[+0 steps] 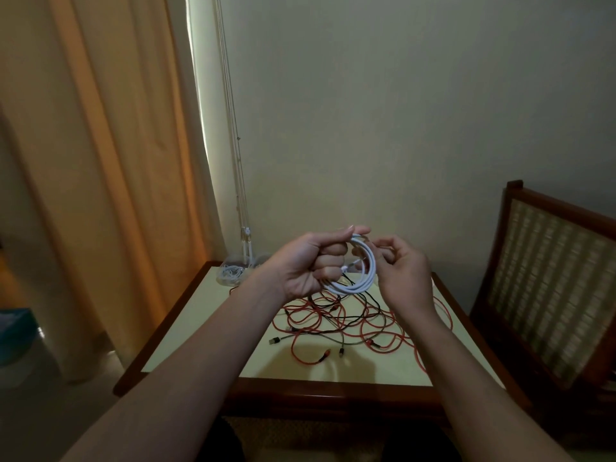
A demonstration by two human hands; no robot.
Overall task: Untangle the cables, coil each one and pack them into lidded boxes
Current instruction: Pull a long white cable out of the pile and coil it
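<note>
Cream table beside orange curtain; left grip clenches, right grip pinches white cable.

Plain cream wall, orange curtain left, wood-edged table, cane-backed chair right

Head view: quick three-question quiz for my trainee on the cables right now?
1. True or false: the white cable lies flat on the table.
2. What colours are the tangled cables on the table? A red and black B blue and green C yellow only
3. Which hand wraps the coil in a fist?
Key: 1 false, it is held coiled above the table. 2 A. 3 the left hand; the right hand pinches the other side.
</note>
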